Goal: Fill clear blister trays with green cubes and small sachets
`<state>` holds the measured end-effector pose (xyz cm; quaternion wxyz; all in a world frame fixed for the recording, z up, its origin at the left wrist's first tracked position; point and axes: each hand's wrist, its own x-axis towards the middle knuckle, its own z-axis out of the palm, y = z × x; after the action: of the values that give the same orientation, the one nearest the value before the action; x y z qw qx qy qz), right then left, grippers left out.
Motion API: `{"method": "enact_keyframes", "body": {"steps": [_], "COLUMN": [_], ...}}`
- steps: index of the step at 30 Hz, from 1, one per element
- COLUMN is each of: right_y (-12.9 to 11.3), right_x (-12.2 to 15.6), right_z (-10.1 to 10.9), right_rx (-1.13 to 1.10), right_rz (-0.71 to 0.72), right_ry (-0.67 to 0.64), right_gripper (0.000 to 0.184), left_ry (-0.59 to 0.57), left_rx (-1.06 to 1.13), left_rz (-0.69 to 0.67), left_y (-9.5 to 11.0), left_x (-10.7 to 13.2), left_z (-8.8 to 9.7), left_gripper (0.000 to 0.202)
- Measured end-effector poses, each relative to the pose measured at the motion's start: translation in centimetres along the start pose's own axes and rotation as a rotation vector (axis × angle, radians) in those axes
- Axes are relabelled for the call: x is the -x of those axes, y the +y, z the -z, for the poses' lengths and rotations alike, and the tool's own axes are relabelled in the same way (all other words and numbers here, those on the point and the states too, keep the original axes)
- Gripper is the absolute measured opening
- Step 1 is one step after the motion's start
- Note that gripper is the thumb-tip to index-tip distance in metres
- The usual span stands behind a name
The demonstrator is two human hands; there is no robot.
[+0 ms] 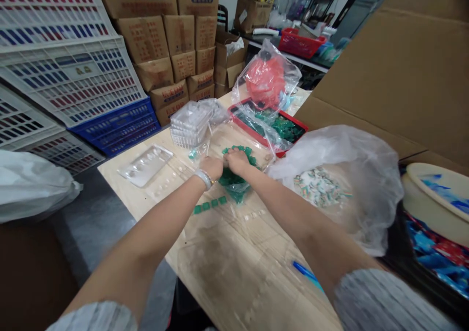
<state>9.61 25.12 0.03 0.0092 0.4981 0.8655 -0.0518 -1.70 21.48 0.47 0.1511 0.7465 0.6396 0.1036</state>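
Note:
My left hand and my right hand are close together over a pile of small green pieces in a clear plastic bag. The fingers of both hands are curled inward; what is between them is hidden. In front of the hands, a short row of square green pieces lies on the wooden table. Further left is a clear plastic tray with round hollows. Stacked clear containers stand behind my left hand.
A red-rimmed tray with green pieces sits behind the hands, by a clear bag with red contents. At right lies a large bag of small wrapped pieces. A blue pen is nearer me. Crates and cartons are stacked left.

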Motion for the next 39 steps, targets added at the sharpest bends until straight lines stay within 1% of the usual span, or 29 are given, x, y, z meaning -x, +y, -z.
{"method": "enact_keyframes", "body": {"steps": [2, 4, 5, 6, 8, 9, 10, 12, 14, 16, 18, 20, 22, 24, 26, 29, 31, 34, 37, 39], "right_y": [0.2, 0.6, 0.8, 1.0, 1.2, 1.0, 0.8, 0.0, -1.0, -2.0, -2.8, -3.6, -4.4, -5.5, -6.9, -9.5, -11.2, -13.0, -13.6, -13.7], "right_x": [-0.3, -0.1, 0.2, 0.5, 1.4, 1.9, 2.5, 3.8, 5.2, 6.7, 8.0, 9.1, 10.1, 10.8, 11.1, 10.7, 9.9, 8.5, 7.7, 7.5], "right_z": [-0.2, -0.2, -0.2, -0.2, -0.1, -0.1, 0.1, 0.5, 1.1, 1.7, 2.1, 2.2, 1.9, 1.5, 1.1, 0.7, 0.5, 0.0, -0.3, -0.5], "right_rx": [-0.004, -0.116, -0.242, -0.413, -0.822, -1.015, -1.19, -1.47, -1.636, -1.689, -1.683, -1.669, -1.664, -1.643, -1.586, -1.441, -1.284, -0.938, -0.542, -0.328], "right_rz": [-0.011, -0.024, -0.034, -0.054, -0.128, -0.171, -0.207, -0.215, -0.162, -0.117, -0.095, -0.085, -0.08, -0.078, -0.076, -0.026, 0.055, 0.152, 0.153, 0.143], "right_ry": [0.015, 0.091, 0.146, 0.198, 0.247, 0.232, 0.205, 0.143, 0.1, 0.073, 0.059, 0.043, 0.007, -0.053, -0.116, -0.179, -0.165, -0.154, -0.257, -0.304], "right_gripper": [0.019, 0.02, 0.021, 0.021, 0.022, 0.022, 0.022, 0.025, 0.029, 0.031, 0.029, 0.027, 0.027, 0.028, 0.029, 0.029, 0.026, 0.019, 0.018, 0.02], "left_ry": [-0.013, 0.028, 0.067, 0.102, 0.137, 0.132, 0.119, 0.106, 0.106, 0.112, 0.126, 0.112, 0.039, -0.046, -0.079, -0.046, -0.02, 0.043, 0.098, 0.085], "left_rx": [-0.002, 0.068, 0.178, 0.339, 0.745, 0.929, 1.064, 1.228, 1.302, 1.335, 1.354, 1.393, 1.455, 1.535, 1.614, 1.674, 1.666, 1.559, 1.359, 1.237], "left_rz": [0.006, -0.007, -0.008, 0.008, 0.092, 0.145, 0.192, 0.222, 0.208, 0.211, 0.233, 0.252, 0.258, 0.266, 0.297, 0.359, 0.396, 0.476, 0.561, 0.554], "left_y": [-0.6, -1.3, -1.6, -1.8, -1.8, -1.7, -1.5, -0.9, -0.4, 0.0, 0.2, 0.4, 0.5, 0.3, -0.3, -2.1, -3.6, -5.6, -6.5, -6.6], "left_x": [0.3, 0.9, 1.1, 1.4, 1.7, 1.9, 2.2, 2.8, 4.0, 5.5, 7.4, 9.4, 11.4, 13.3, 15.0, 17.3, 18.7, 20.3, 21.2, 21.3], "left_z": [0.1, 0.6, 0.9, 1.1, 1.5, 1.6, 1.6, 1.7, 1.8, 2.0, 2.2, 2.3, 2.4, 2.6, 2.9, 3.5, 3.7, 3.1, 1.4, 0.0], "left_gripper": [0.01, 0.017, 0.021, 0.025, 0.029, 0.028, 0.027, 0.023, 0.02, 0.019, 0.021, 0.025, 0.028, 0.027, 0.023, 0.019, 0.017, 0.019, 0.025, 0.028]}}
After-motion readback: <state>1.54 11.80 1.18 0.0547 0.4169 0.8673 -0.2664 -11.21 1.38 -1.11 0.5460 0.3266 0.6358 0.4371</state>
